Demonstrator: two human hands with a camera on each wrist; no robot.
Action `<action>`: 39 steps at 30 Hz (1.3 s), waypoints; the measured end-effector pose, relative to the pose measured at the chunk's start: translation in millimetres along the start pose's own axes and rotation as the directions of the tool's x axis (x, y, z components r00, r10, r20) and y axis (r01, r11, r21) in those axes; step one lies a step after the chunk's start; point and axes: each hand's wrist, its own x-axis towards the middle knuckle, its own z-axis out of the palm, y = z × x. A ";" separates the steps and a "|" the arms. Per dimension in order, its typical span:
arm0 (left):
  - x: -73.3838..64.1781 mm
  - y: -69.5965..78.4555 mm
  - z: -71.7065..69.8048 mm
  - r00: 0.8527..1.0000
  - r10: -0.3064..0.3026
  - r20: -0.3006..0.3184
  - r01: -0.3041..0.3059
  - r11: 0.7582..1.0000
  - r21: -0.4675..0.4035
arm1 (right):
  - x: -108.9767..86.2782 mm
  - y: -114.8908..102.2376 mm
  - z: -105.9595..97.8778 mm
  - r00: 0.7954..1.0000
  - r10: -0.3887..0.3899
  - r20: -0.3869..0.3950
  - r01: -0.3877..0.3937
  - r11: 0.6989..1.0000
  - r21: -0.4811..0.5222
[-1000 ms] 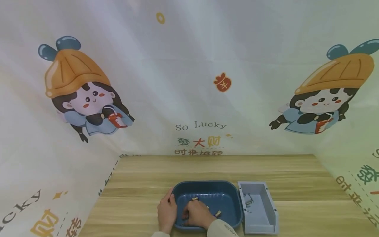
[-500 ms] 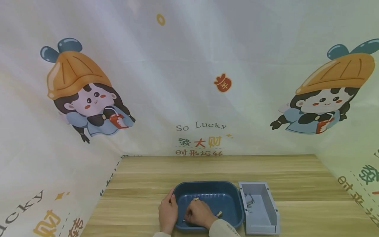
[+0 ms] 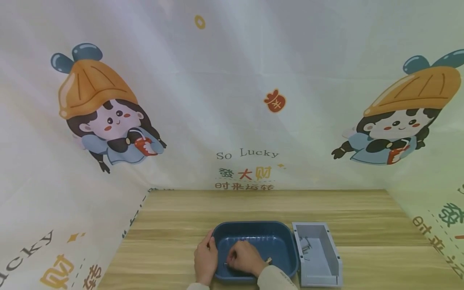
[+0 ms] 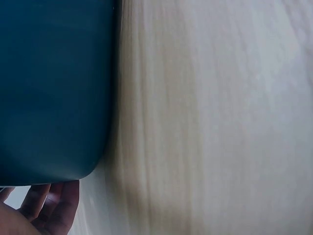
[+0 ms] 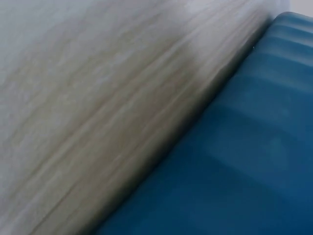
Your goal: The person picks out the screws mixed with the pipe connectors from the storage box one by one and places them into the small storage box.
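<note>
My left hand (image 3: 206, 258) is at the left side of a dark blue plastic basin (image 3: 279, 229). In the left wrist view its fingers (image 4: 65, 208) lie against the outer end wall of the basin. Inside the basin, toward its front left, my right hand (image 3: 245, 257) has curled fingers bent down near the floor. A small silvery piece (image 3: 226, 264) shows at its fingertips and seems pinched there; most of it is hidden. Beside the right wrist lies a small brass-coloured piece (image 3: 268, 261), partly covered by the hand and sleeve.
Right of the basin stands a grey plastic bin (image 3: 320, 262) with several silvery screws (image 3: 305, 245) at its left side. Both stand on a wood-grain tabletop (image 3: 181, 213). A printed cloth (image 3: 246, 129) encloses the back and sides. The right wrist view shows only basin wall and tabletop.
The right hand has shifted slightly right and away from the basin's front wall. A brass-coloured piece seen beyond it earlier is now hidden. The left hand stays at the basin's side.
</note>
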 end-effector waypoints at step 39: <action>-2.2 1.2 -0.9 1.000 0.024 -0.021 -0.024 1.000 0.001 | -12.3 23.4 -58.4 0.996 0.040 -0.075 -0.033 0.995 0.095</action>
